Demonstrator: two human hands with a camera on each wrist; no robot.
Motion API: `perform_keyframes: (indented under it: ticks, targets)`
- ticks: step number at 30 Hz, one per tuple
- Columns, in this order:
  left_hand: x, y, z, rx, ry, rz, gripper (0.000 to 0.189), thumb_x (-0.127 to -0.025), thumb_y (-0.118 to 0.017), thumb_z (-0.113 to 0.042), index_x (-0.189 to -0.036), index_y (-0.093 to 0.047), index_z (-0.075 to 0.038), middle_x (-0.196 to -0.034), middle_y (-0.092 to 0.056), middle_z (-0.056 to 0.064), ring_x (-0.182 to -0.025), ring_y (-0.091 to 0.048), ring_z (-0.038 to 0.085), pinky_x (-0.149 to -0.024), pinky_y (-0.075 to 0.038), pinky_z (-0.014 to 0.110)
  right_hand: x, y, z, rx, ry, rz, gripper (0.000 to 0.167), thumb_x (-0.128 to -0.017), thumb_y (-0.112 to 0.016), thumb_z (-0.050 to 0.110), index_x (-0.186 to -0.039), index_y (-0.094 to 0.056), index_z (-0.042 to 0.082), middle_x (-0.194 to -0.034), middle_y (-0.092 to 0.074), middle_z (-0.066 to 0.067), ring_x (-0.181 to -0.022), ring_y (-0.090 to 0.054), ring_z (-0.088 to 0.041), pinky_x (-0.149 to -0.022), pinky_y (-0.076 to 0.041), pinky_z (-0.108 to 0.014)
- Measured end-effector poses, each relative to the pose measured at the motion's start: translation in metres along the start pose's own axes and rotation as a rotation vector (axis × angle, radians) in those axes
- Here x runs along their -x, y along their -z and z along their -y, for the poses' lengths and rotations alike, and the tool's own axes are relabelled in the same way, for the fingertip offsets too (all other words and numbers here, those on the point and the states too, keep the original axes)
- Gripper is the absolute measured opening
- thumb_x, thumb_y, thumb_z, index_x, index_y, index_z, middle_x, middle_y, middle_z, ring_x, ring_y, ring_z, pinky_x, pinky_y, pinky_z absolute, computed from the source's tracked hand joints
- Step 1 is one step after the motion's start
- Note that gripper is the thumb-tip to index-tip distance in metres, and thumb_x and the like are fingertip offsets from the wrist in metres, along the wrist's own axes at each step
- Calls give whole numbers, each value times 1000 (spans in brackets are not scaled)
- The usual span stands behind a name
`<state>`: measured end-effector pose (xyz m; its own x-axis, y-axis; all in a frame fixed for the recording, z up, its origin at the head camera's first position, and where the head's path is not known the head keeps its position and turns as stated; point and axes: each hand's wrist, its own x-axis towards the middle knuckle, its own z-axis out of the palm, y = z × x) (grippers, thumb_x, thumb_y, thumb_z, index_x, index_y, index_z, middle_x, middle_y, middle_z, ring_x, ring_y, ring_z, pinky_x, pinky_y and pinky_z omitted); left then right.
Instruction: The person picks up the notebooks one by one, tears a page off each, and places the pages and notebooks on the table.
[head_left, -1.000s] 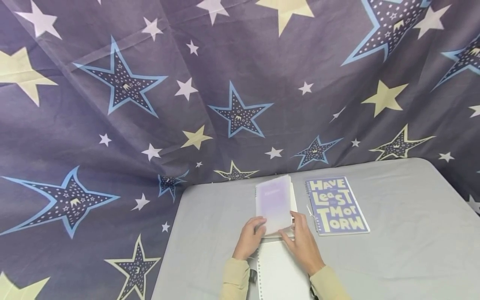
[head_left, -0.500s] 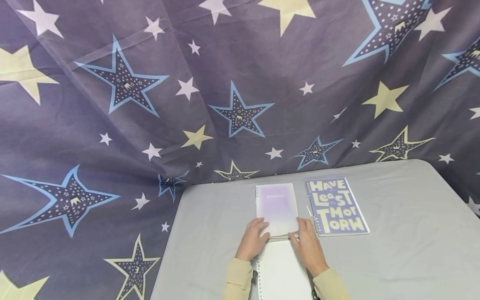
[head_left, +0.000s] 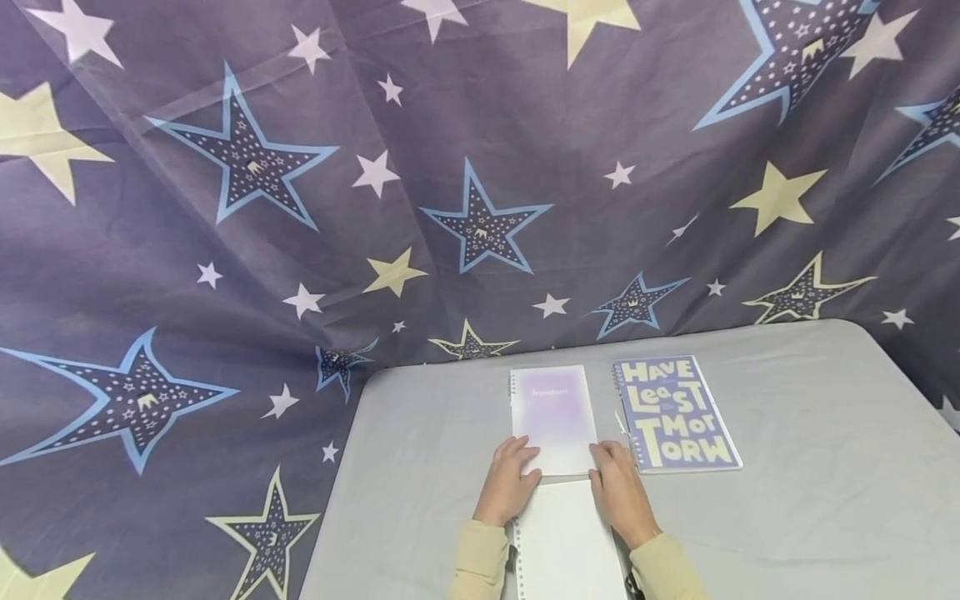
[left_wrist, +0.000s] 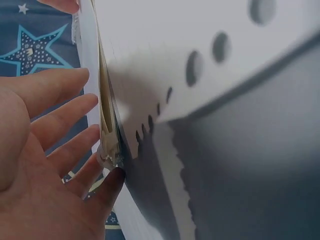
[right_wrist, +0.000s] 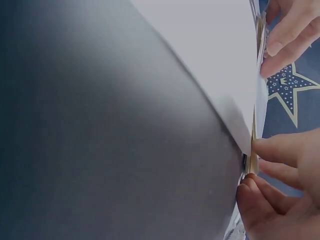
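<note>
A spiral notebook with a pale purple cover (head_left: 553, 417) lies closed on the grey tabletop. My left hand (head_left: 507, 482) rests at its lower left corner. In the left wrist view the left hand's fingers (left_wrist: 72, 107) are spread and nearly straight, touching the edge of the pages. At the lower right corner my right hand (head_left: 621, 492) touches the notebook's side; the right wrist view shows its fingertips (right_wrist: 265, 147) against the page edges. Directly below, between my forearms, lies a white page (head_left: 567, 542) with punched holes along its left side.
A blue notebook with large cream lettering (head_left: 678, 412) lies just right of the purple one, a white string by its spiral side. The grey tabletop (head_left: 817, 467) extends to both sides. A star-patterned cloth (head_left: 480, 108) hangs behind it.
The purple cover, raised and tilted a second ago, has come down flat over its pages. My right hand has let go of the cover and shifted right to the notebook's edge.
</note>
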<state>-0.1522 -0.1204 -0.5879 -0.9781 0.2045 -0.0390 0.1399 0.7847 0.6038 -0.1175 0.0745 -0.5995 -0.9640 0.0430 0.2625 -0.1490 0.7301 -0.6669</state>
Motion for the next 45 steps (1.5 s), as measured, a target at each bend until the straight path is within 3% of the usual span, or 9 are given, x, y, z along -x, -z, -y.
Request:
perform_keyframes:
  ticks: [13, 20, 31, 40, 45]
  targets:
    - [4, 6, 3, 18, 45, -36, 35, -94, -66, -18, -128, -65, -10, -151, -48, 9, -145, -34, 33, -117, -32, 54, 1, -3, 0, 25, 15, 13, 35, -83, -69, -7, -118, -68, -3, -123, -64, -22, -115, -56, -38, -102, -48, -52]
    - [6, 10, 8, 28, 35, -43, 35, -94, -65, -16, -128, -65, -8, -150, -48, 11, -145, -34, 35, -117, -31, 56, -1, -4, 2, 56, 22, 24, 33, -86, -65, -5, -118, -69, 0, -126, -65, -19, -115, -56, -35, -101, -48, -51]
    - [5, 11, 9, -4, 24, -38, 34, -94, -66, -18, -127, -66, -9, -149, -49, 13, -143, -37, 35, -117, -31, 57, 0, -7, 2, 92, 99, -2, 33, -82, -65, -5, -114, -71, 0, -121, -65, -20, -108, -57, -38, -94, -50, -53]
    - [1, 9, -5, -45, -9, -194, 23, -94, -65, -14, -116, -71, -12, -130, -64, 8, -129, -53, 29, -111, -41, 49, -4, 5, 0, -6, 11, 47, 35, -85, -66, -2, -120, -67, -3, -124, -61, -21, -117, -55, -41, -102, -48, -56]
    - [1, 5, -15, 13, 2, -191, 22, -94, -64, -14, -115, -71, -14, -127, -65, 5, -126, -55, 25, -110, -44, 45, -6, 14, -5, -31, -39, 41, 37, -87, -65, 1, -124, -63, -5, -124, -59, -21, -119, -55, -41, -104, -46, -57]
